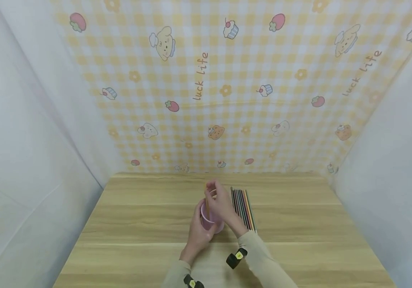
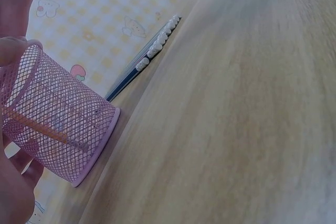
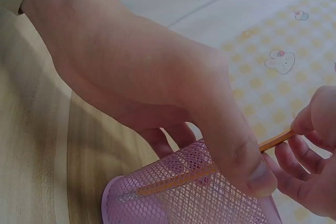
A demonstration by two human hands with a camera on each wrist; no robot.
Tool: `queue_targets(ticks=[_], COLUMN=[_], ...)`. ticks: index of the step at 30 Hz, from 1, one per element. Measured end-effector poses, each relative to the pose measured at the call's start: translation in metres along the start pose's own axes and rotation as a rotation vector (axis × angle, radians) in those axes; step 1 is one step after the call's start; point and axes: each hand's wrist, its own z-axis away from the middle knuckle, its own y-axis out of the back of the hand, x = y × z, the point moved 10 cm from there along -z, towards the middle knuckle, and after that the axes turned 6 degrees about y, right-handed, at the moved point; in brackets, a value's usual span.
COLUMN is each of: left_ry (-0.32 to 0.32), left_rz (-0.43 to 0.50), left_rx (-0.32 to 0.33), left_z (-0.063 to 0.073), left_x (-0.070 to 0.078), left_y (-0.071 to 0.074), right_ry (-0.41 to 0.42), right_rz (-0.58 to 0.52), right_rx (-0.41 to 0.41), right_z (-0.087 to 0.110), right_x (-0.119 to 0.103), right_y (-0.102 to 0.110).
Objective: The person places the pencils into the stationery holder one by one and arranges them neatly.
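Hands: two, one person's, both busy over the table (image 1: 299,252).
Left hand (image 1: 196,235): wrapped round the cup, thumb on the near side, fingers on the far side.
Right hand (image 1: 221,203): thumb and fingers brought together on the pencil's upper end, above the rim.
Cup (image 2: 68,103): one, pink mesh; upright on the table, about midway between left and right edges; near edge out of frame.
Pencil in cup (image 3: 275,140): one, orange, leaning; lower end visible through the mesh close to the base, upper end out past the rim.
Pencil row (image 1: 243,207): one, just right of the cup, running from short of the far edge toward the near edge; at least seven, packed too tightly for a sure count. Black, blue, red, orange and green noted.
In the way: right wrist and forearm over part of the row's near end; right hand over part of the cup mouth; left thumb across the pencil in the right wrist view.
Sleeves: two, beige (image 1: 263,260).
Wrist straps: two, black with yellow patches (image 1: 236,258).
Backdrop: one yellow checked cloth (image 1: 249,60) behind the far edge.
Side sheets: two, white (image 1: 22,120), beyond left and right edges.
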Motion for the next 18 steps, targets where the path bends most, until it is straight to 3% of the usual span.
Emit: queue_targets(ticks=[6, 11, 18], left_ry=[-0.027, -0.047, -0.001], left_rz=[-0.014, -0.005, 0.029], left_rx=[0.018, 0.028, 0.011], left_z=[0.000, 0.000, -0.001], left_x=[0.002, 0.003, -0.001], left_y=[0.001, 0.001, 0.000], right_ry=[-0.050, -0.002, 0.018], right_rz=[-0.008, 0.015, 0.048], right_rx=[-0.006, -0.001, 0.022], right_z=[0.000, -0.003, -0.009], right_x=[0.004, -0.002, -0.006], right_y=[0.004, 0.013, 0.032])
